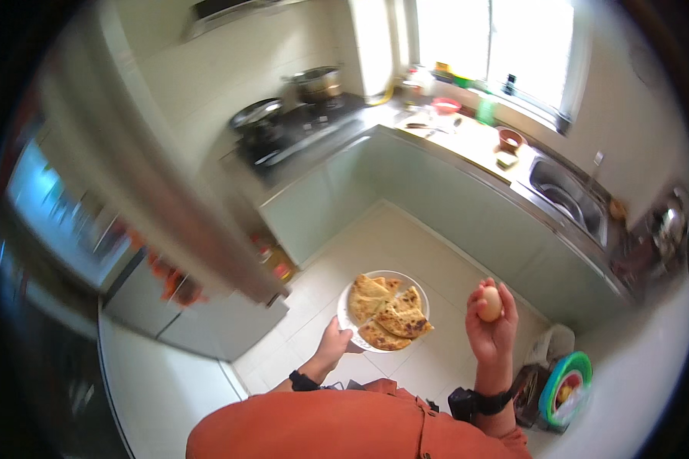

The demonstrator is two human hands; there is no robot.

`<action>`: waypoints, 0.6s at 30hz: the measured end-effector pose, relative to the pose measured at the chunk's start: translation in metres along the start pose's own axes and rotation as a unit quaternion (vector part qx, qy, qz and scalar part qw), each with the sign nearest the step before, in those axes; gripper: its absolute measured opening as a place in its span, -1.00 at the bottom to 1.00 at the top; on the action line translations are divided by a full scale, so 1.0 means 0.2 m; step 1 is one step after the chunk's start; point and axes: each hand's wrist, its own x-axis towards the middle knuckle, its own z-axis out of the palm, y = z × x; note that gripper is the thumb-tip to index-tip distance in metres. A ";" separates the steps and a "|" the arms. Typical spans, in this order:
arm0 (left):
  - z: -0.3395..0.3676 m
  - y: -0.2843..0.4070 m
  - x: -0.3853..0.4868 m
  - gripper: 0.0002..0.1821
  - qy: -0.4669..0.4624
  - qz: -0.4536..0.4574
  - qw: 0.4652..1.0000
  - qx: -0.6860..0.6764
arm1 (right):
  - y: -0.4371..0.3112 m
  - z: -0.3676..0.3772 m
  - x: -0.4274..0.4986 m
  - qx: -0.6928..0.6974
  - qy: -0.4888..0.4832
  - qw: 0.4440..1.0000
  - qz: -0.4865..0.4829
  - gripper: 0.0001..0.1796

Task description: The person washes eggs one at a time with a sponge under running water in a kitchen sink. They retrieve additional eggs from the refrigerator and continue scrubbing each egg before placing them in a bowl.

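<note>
My left hand (334, 344) grips the lower left rim of a round white plate (344, 312). Several browned flatbread pieces (402, 318) lie overlapped on it, one jutting past the right rim. To the right, my right hand (492, 330) is palm up with its fingers curled round a light brown egg (490, 304). Plate and egg are both held above the tiled floor, apart from each other. A dark band circles each wrist.
Ahead runs an L-shaped counter with a stove, a pan (256, 115), a pot (317, 85), a brown bowl (510, 139) and a steel sink (568, 198). An open refrigerator (63, 212) stands at left. Colourful basins (565, 390) stand low at right. An oil bottle (278, 265) is by the cabinet.
</note>
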 end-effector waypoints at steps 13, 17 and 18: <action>0.03 -0.18 0.01 -0.58 0.015 0.082 0.996 -0.038 | -0.28 -0.41 -0.17 0.036 -0.030 0.992 -0.121 -0.70; -0.01 -0.26 0.05 -0.60 0.016 0.103 0.993 -0.051 | -0.33 -0.52 -0.22 0.031 -0.040 0.986 -0.162 -0.69; -0.02 -0.27 0.06 -0.60 0.010 0.110 0.993 -0.050 | -0.32 -0.55 -0.23 0.026 -0.047 0.983 -0.174 -0.68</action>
